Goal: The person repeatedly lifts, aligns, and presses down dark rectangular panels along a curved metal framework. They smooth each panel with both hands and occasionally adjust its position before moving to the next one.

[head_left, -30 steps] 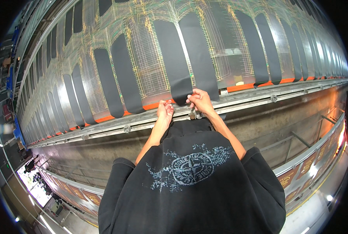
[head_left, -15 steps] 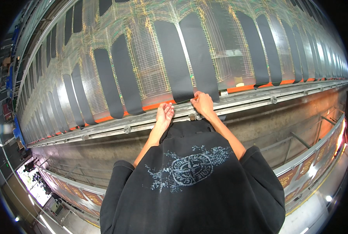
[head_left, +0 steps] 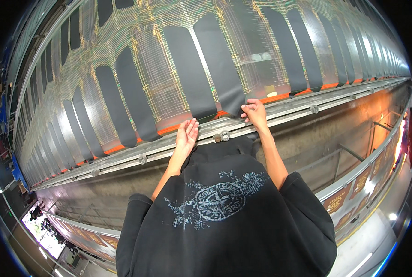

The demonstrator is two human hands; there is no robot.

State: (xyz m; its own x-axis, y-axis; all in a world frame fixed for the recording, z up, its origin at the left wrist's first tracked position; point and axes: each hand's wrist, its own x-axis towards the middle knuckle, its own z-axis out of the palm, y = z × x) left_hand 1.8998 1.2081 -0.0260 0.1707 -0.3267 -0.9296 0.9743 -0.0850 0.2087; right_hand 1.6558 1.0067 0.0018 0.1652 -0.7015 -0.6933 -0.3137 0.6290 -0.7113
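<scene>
Long dark grey sheet pieces lie in pairs on a wide table marked with yellow and green lines. My right hand [head_left: 255, 113] is closed in a pinch at the lower right corner of one dark grey piece [head_left: 220, 60]; that lower end is bent and lifted. To its left lies another dark grey piece [head_left: 183, 64], its lower end flat over the orange strip. Just below and left of that piece, my left hand [head_left: 186, 135] is palm up with its fingers stretched out, and I see nothing in it.
A metal rail [head_left: 279, 111] with round knobs [head_left: 222, 136] runs along the table's near edge, right in front of my body. The orange strip [head_left: 169, 126] borders the table. Behind me on the right stands a panelled barrier [head_left: 363, 184]; a bright screen [head_left: 42, 231] shows at lower left.
My right hand has moved right and now bends up the lower corner of the dark grey piece. My left hand stays near the rail. The whole view has shifted slightly.
</scene>
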